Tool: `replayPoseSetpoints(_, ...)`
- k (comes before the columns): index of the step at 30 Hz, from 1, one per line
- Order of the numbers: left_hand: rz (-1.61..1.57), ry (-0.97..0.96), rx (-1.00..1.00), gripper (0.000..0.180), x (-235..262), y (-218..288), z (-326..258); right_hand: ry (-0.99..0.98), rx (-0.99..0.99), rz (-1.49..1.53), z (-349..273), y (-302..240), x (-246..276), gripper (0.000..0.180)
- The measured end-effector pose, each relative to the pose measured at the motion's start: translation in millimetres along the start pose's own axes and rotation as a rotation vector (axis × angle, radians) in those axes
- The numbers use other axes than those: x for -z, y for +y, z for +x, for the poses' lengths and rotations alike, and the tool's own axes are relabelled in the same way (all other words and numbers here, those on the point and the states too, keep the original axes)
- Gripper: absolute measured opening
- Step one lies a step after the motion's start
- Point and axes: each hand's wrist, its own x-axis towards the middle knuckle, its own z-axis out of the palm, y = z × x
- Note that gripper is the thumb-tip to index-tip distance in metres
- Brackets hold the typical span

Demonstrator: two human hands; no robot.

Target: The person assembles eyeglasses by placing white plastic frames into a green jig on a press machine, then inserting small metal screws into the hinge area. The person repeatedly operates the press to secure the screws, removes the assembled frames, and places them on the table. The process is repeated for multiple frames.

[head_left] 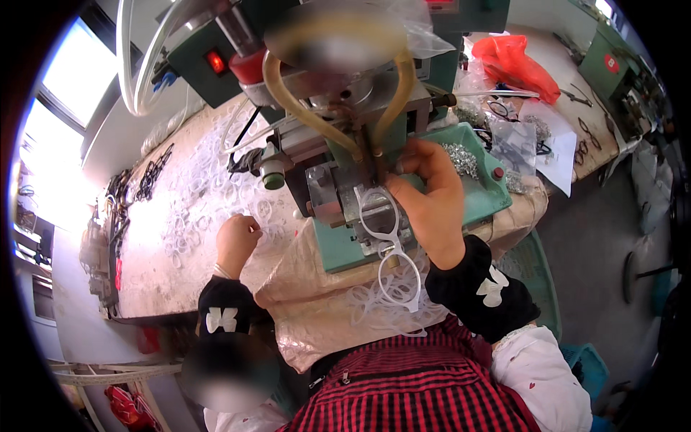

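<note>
My right hand [432,201] grips a clear plastic spectacle frame [392,248] and presses its upper rim against the metal jaw of a green bench machine [338,108]. The frame's lower rim hangs toward my lap. My left hand [236,241] rests further left on the table, fingers curled among loose clear frames [194,194]; whether it pinches one I cannot tell. More clear frames [381,306] lie piled in my lap on a beige cloth. Both forearms wear black sleeve covers.
A green tray [479,180] holding small metal parts sits right of the machine. Dark frames [147,176] lie at the table's far left. A red plastic bag [518,65] and white paper [558,155] lie on the right bench. Yellowish hoses loop from the machine.
</note>
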Motion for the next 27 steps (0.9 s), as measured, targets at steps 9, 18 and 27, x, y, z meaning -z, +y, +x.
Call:
replayPoseSetpoints(9,-0.691,0.72,-0.03,0.015,81,24,-7,-0.03,-0.09,0.266,-7,-21,-14,0.044)
replayPoseSetpoints(18,-1.862,0.96,-0.134,0.02,-3,-2,22,0.007,0.239,-0.946,0,9,99,0.018)
replayPoseSetpoints(27,-1.623,0.979,-0.031,0.018,24,5,53,0.027,0.436,-1.341,26,64,100,0.014)
